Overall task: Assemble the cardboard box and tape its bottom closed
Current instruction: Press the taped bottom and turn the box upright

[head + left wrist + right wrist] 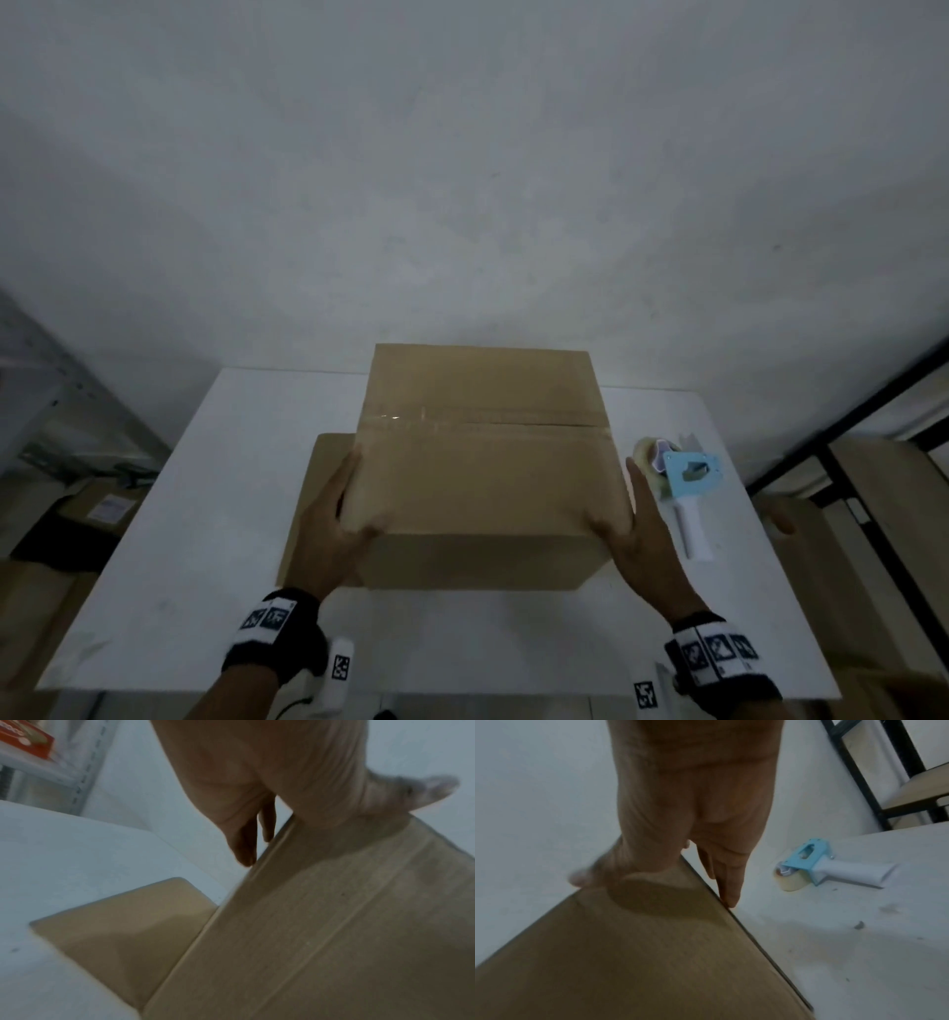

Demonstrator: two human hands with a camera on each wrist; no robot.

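So we've got the box (pixel 485 462) sitting on the white table (pixel 169 539) with its closed bottom facing up, and there's a strip of clear tape (pixel 411 417) running along the middle seam, shiny on the left half and harder to make out toward the right. Our left hand (pixel 334 534) is on the near left corner, fingers straight along the side wall and thumb laid over the top edge, and our right hand (pixel 642 529) mirrors that on the near right corner, so both are spread flat and squeezing the box between them rather than pinching anything. A loose flap (pixel 318 503) sticks out flat on the table to the left, under the left hand's side. The tape gun (pixel 685 488) is lying on the table just to the right of the box, near the right hand but not touching it. What could bite us here, we reckon: if we flip or lift the box with only palm pressure on two corners, the walls can bow in and it slips. The seam looks a bit open on the right, so if the tape isn't rubbed down there it might peel once weight goes in. Also swinging the box right could knock the tape gun off the table edge.
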